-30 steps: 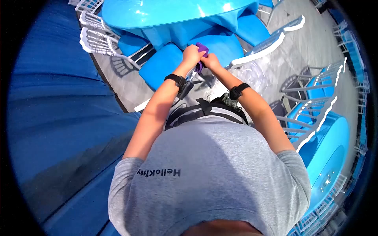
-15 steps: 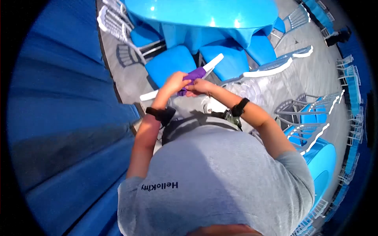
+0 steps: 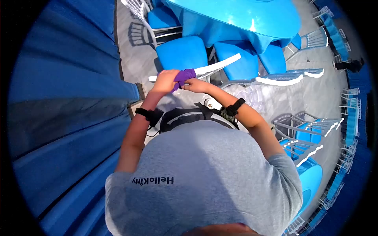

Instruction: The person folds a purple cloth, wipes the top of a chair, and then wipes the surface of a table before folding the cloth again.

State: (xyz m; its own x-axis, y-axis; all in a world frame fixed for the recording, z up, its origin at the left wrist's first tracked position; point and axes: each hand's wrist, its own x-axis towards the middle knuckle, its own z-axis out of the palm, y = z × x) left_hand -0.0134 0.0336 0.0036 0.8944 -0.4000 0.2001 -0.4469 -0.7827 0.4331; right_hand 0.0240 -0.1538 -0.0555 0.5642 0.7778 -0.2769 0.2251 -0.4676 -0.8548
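Observation:
A purple cloth lies over the white top rail of a chair back, left of its middle. My left hand is closed around the cloth and the rail at the left end. Close beside it, my right hand has its fingers bent against the cloth's lower edge, just below the rail; they look closed on it. Directly beyond the rail is the blue seat of a chair.
A table with a shiny blue cover stands ahead, with blue-seated chairs around it. Blue drapes hang along my left. On the right are more white chairs and another blue table. The floor is grey.
Both hands and the purple cloth have shifted left along the chair's top rail. My hands are slightly farther apart. The whole view has turned a little, with the table now farther right.

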